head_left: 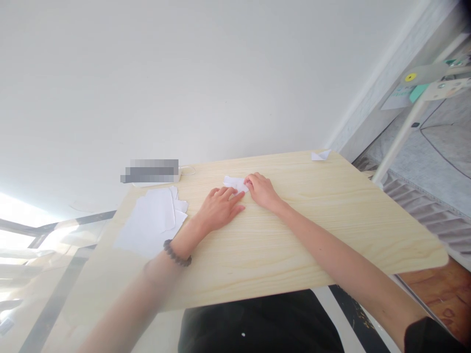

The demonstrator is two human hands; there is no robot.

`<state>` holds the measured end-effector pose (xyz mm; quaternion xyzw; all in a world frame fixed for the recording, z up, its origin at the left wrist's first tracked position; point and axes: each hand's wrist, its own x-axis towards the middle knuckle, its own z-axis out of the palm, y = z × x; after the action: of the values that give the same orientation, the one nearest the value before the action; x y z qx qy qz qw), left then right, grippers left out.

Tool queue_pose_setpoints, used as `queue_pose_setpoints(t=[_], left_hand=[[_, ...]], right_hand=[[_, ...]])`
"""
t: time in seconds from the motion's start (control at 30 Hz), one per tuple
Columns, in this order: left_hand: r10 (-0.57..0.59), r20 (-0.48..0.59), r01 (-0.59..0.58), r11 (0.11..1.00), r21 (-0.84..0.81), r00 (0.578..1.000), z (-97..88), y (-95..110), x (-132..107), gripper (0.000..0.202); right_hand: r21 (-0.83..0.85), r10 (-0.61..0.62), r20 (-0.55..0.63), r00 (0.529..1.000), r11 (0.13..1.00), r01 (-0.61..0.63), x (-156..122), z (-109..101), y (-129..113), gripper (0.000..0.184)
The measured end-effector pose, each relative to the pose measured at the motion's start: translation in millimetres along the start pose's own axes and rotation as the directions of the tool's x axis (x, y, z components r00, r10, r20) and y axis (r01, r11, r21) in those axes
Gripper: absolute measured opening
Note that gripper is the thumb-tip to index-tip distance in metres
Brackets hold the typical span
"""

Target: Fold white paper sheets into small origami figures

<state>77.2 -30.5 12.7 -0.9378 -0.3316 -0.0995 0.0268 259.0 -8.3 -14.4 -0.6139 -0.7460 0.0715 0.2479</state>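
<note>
pressing down the small white paper piece [231,181], my left grip [221,208] lies spread and nearly flat, while my right grip [262,189] is drawn narrow, fingertips pinching the paper's right end. the piece rests toward the far edge of the tabletop [324,215], partly under my fingers, so its full outline is hidden.

slipping askew looks like the main risk: if my flat fingers bear too lightly, the sheet could skid while the other end is tugged. too hard a pull might tear it, since it seems thin, and a crooked edge could go unnoticed beneath my fingertips. my left forearm runs close beside the loose paper stack [152,211], so a careless sweep of the beaded bracelet [177,254] might scatter it.

the paper is matte white, the stack uneven, with ragged, overlapping edges. the bracelet's beads are dark and round. pale wood grain streaks the tabletop, whose near right corner is rounded. at its far right corner lies a paper scrap [321,156], angular and bent.
</note>
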Motion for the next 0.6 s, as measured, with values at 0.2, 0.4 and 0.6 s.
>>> queue_pose_setpoints(t=[0.2, 0.4, 0.6], left_hand=[[-0.003, -0.009, 0.002, 1.0, -0.011, 1.0, 0.2, 0.5, -0.3, 0.041], [-0.003, -0.019, 0.002, 0.999, -0.039, 1.0, 0.5, 0.5, -0.6, 0.041], [-0.01, -0.035, 0.007, 0.998, -0.065, 0.999, 2.4, 0.7, -1.0, 0.037]], right_hand=[[0.103, -0.044, 0.001, 0.999, 0.994, 0.043, -4.2, -5.4, 4.4, 0.02], [0.178, -0.055, 0.034, 0.998, 0.983, 0.048, -4.9, -9.6, 7.5, 0.027], [0.248, -0.037, 0.068, 0.997, 0.969, 0.019, -1.2, -10.3, 8.6, 0.031]])
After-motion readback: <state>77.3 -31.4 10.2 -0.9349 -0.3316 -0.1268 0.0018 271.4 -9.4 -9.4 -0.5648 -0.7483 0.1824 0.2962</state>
